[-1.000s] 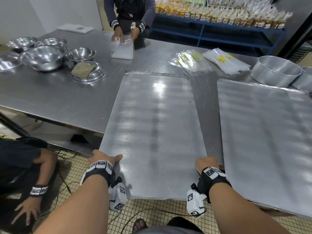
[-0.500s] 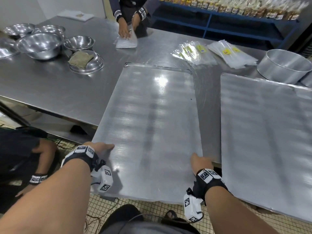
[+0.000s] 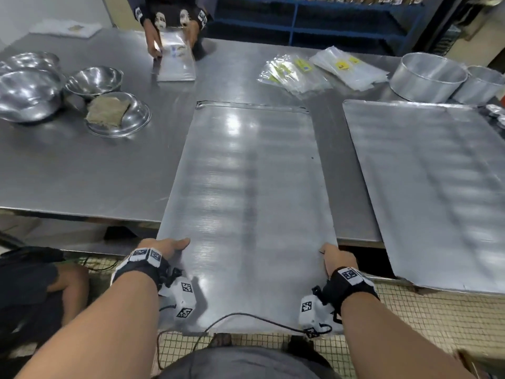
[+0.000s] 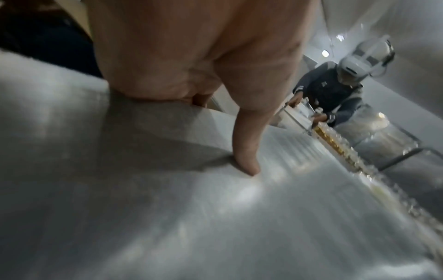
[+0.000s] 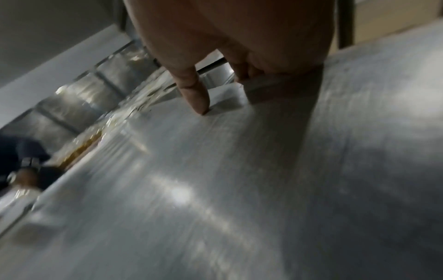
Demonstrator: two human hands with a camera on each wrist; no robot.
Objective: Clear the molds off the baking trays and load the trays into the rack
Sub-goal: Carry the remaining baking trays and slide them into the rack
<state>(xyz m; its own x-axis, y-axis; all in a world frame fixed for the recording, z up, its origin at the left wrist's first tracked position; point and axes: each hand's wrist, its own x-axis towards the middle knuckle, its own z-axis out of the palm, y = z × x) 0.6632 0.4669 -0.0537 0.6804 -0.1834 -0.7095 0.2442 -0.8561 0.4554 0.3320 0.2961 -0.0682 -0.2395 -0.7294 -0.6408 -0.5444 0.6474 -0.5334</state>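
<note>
A long bare metal baking tray (image 3: 246, 192) lies lengthways on the steel table, its near end hanging out over the table's front edge. My left hand (image 3: 166, 246) grips its left edge, thumb on top (image 4: 246, 157) and fingers under. My right hand (image 3: 334, 255) grips the right edge the same way, thumb pressed on the tray surface (image 5: 199, 102). A second bare tray (image 3: 437, 187) lies to the right, also overhanging the edge. Two round metal molds (image 3: 429, 76) stand behind it.
Several steel bowls (image 3: 30, 91) and a cloth sit at the left of the table (image 3: 82, 165). Clear plastic bags (image 3: 322, 69) lie at the back. Across the table a person (image 3: 169, 20) handles bags. Another person's arm (image 3: 62, 280) is low at my left.
The tray has slid toward me and now hangs farther over the table's edge. Both hands have kept their hold on its sides.
</note>
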